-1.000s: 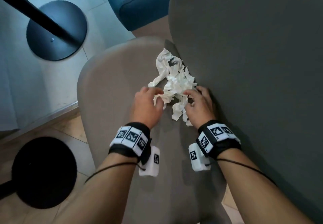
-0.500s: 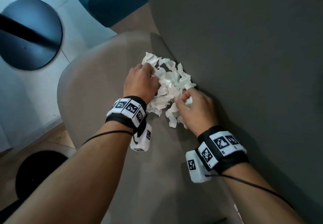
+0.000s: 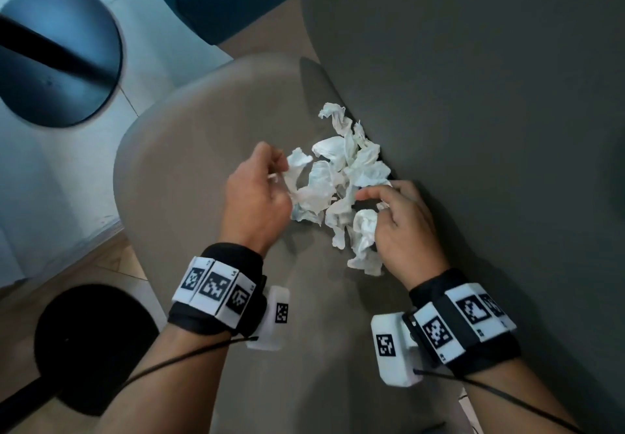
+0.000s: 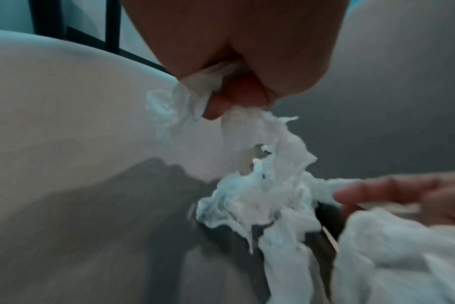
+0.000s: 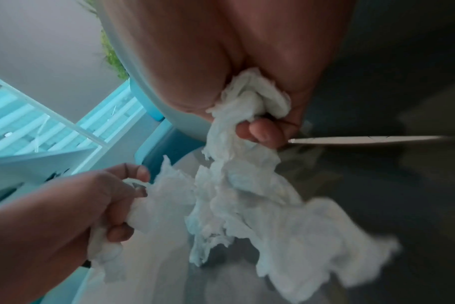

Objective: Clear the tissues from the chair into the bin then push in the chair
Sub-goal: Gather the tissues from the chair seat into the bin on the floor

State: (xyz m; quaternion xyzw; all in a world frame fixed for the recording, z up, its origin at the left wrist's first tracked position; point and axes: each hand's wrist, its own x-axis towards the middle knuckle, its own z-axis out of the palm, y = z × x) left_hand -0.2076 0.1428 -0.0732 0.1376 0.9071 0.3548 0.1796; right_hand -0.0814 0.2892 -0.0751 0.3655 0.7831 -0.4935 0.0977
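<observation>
Tissues lie bunched on the chair seat, against the backrest. Left hand pinches one end of the wad; right hand has fingers curled round the other end. Likely very light, soft, easily torn, apt to shed loose pieces. Best scooped together from underneath and squeezed into one ball. No bin in sight.

No readable text; wristband markers pattern-only.
</observation>
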